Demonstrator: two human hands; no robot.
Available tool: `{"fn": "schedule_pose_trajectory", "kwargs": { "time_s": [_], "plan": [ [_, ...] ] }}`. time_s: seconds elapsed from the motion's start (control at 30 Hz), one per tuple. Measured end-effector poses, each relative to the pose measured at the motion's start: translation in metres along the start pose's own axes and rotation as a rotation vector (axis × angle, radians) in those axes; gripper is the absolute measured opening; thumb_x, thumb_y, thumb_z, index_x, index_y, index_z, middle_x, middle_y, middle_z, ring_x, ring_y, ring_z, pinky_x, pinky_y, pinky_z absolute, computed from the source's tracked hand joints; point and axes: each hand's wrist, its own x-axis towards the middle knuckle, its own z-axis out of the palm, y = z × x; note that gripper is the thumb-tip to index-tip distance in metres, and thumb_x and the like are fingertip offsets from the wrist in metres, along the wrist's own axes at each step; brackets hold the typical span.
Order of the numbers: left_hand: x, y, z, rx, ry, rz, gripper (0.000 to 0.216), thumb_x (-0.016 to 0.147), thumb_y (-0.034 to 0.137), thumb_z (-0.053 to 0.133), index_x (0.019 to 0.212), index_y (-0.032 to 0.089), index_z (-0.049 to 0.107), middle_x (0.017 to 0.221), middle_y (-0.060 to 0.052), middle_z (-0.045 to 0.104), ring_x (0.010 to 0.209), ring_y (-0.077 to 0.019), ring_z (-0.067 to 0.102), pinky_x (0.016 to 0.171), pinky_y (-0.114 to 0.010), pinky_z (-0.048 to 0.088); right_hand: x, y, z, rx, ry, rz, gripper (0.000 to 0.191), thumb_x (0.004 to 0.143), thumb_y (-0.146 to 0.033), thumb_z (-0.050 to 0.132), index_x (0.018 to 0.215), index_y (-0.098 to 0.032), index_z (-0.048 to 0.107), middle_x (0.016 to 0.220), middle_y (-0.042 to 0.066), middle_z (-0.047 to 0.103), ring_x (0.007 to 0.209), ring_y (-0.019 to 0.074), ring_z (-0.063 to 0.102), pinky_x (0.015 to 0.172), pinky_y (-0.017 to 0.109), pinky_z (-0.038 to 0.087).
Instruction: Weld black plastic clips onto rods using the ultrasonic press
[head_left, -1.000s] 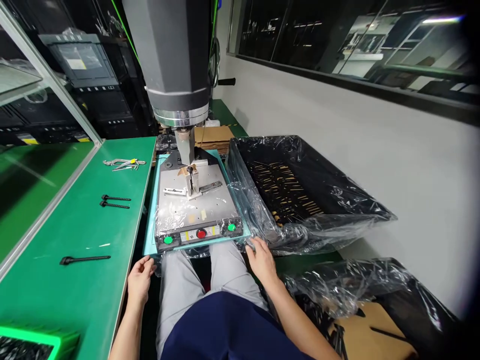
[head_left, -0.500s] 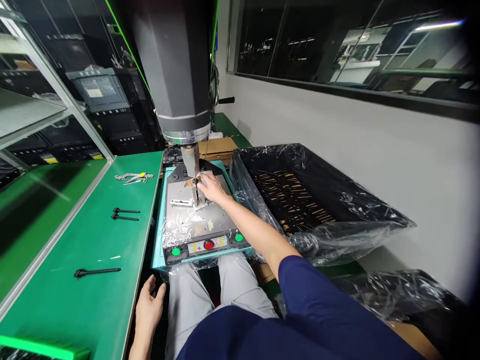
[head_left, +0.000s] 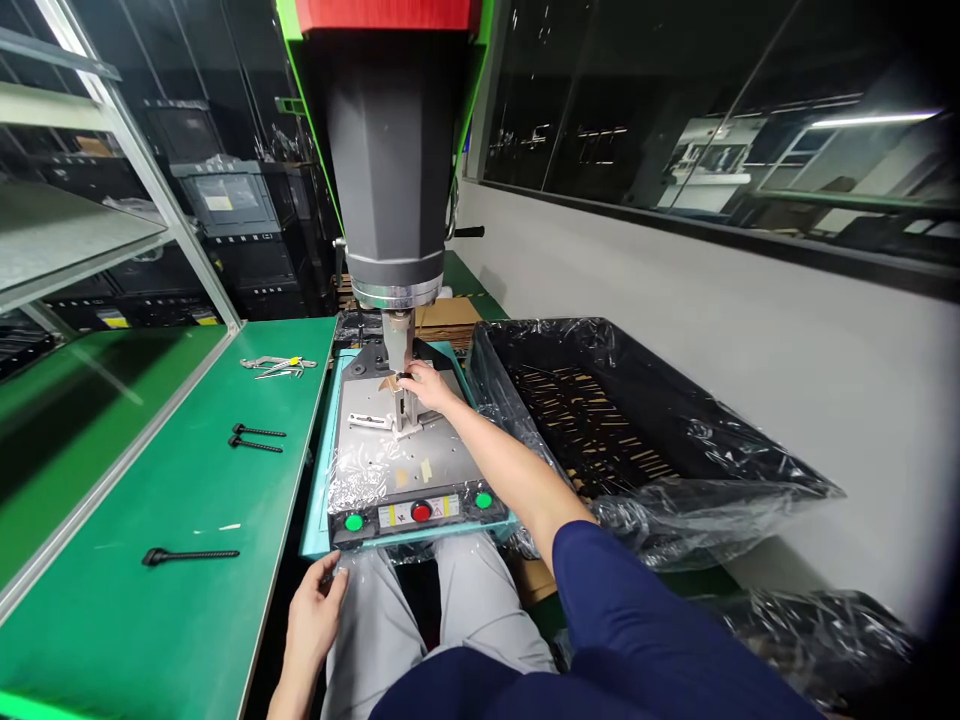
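My right hand (head_left: 429, 388) reaches to the upright metal fixture (head_left: 403, 412) on the press's base plate. Its fingers close on a small black part (head_left: 404, 378) at the fixture's top, just under the machine's metal horn (head_left: 396, 340). The fingers partly hide that part. My left hand (head_left: 318, 608) is by the front left corner of the machine base, above my left leg, with thumb and fingers apart and nothing in it. On the green table, one black rod with a thick head (head_left: 191, 556) lies nearest that hand; two similar black rods (head_left: 257, 439) lie farther back.
A black tray lined with clear plastic (head_left: 720, 400) stands at the right with many thin pieces in it. Green buttons (head_left: 353, 523) and a red button (head_left: 421, 511) line the base's front. Metal tools (head_left: 277, 366) lie on the green table (head_left: 180, 480).
My left hand has moved slightly up and right, toward the base's front corner. My right hand stays at the fixture, its fingers now over the black part. The camera view has shifted a little.
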Motion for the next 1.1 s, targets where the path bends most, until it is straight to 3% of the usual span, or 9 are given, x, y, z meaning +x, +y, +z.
{"fn": "schedule_pose_trajectory", "kwargs": {
  "time_s": [0.27,0.43,0.6,0.7,0.8,0.87,0.97,1.03,1.1],
  "plan": [
    [0.008,0.029,0.026,-0.043,-0.091,0.138,0.054,0.07,0.057,0.066,0.105,0.016,0.072,0.116,-0.014,0.071,0.113,-0.0313,0.064,0.1,-0.045,0.05,0.0,-0.013,-0.01,0.094,0.013,0.152,0.02,0.075,-0.035,0.071,0.083,-0.017,0.065,0.086,0.003,0.068,0.085,0.0203,0.062,0.083,0.034,0.047],
    [0.006,0.045,0.028,-0.065,-0.045,0.294,0.043,0.078,0.054,0.064,0.102,0.019,0.074,0.112,-0.012,0.072,0.108,-0.0287,0.066,0.095,-0.044,0.053,-0.057,-0.061,-0.029,0.079,0.08,-0.118,0.028,0.073,-0.04,0.079,0.09,-0.021,0.068,0.097,0.004,0.069,0.095,0.0219,0.063,0.09,0.037,0.046],
    [0.014,0.094,0.029,-0.057,-0.032,0.521,0.034,0.086,0.046,0.06,0.107,0.021,0.071,0.113,-0.011,0.07,0.108,-0.0251,0.065,0.097,-0.042,0.052,-0.1,-0.118,-0.041,0.143,0.032,-0.342,0.029,0.073,-0.044,0.083,0.085,-0.023,0.068,0.091,0.005,0.071,0.091,0.0228,0.064,0.089,0.04,0.048],
    [0.021,0.127,0.037,-0.061,-0.029,0.65,0.044,0.088,0.039,0.06,0.128,0.022,0.061,0.132,-0.012,0.06,0.121,-0.0247,0.057,0.098,-0.041,0.051,-0.11,-0.136,-0.032,0.279,-0.01,-0.279,0.034,0.07,-0.048,0.084,0.084,-0.022,0.067,0.09,0.005,0.07,0.09,0.0224,0.064,0.088,0.039,0.049],
    [0.015,0.145,0.045,-0.032,-0.052,0.748,0.049,0.09,0.035,0.058,0.137,0.022,0.053,0.139,-0.013,0.055,0.127,-0.0253,0.053,0.102,-0.042,0.047,-0.123,-0.143,-0.007,0.542,-0.048,-0.076,0.042,0.067,-0.053,0.083,0.085,-0.021,0.064,0.083,0.003,0.066,0.078,0.0185,0.063,0.076,0.034,0.053],
    [0.004,0.146,0.048,-0.011,-0.122,0.727,0.034,0.093,0.035,0.052,0.122,0.02,0.062,0.121,-0.011,0.066,0.111,-0.0239,0.062,0.096,-0.04,0.05,-0.132,-0.145,0.01,0.665,-0.079,0.094,0.044,0.067,-0.053,0.083,0.087,-0.021,0.062,0.078,0.001,0.063,0.07,0.0157,0.06,0.065,0.03,0.053],
    [-0.008,0.133,0.047,-0.111,-0.2,0.536,0.028,0.094,0.04,0.049,0.096,0.019,0.068,0.09,-0.007,0.072,0.085,-0.021,0.068,0.08,-0.035,0.054,-0.142,-0.144,0.027,0.686,-0.134,0.266,0.049,0.065,-0.045,0.085,0.1,-0.022,0.061,0.092,0.004,0.064,0.074,0.0159,0.063,0.059,0.027,0.054],
    [-0.008,0.115,0.034,-0.288,-0.097,0.349,0.031,0.088,0.046,0.057,0.094,0.017,0.066,0.084,-0.007,0.072,0.08,-0.0212,0.069,0.076,-0.034,0.054,-0.146,-0.141,0.029,0.648,-0.174,0.308,0.059,0.063,-0.04,0.085,0.113,-0.023,0.058,0.107,0.007,0.064,0.084,0.0179,0.065,0.066,0.03,0.056],
    [-0.001,0.091,0.007,-0.458,0.145,0.163,0.041,0.08,0.051,0.065,0.1,0.015,0.065,0.082,-0.008,0.072,0.076,-0.0206,0.069,0.074,-0.035,0.055,-0.15,-0.136,0.025,0.607,-0.229,0.326,0.063,0.065,-0.039,0.084,0.12,-0.023,0.056,0.109,0.008,0.065,0.089,0.0192,0.066,0.076,0.034,0.057]
  ]
}}
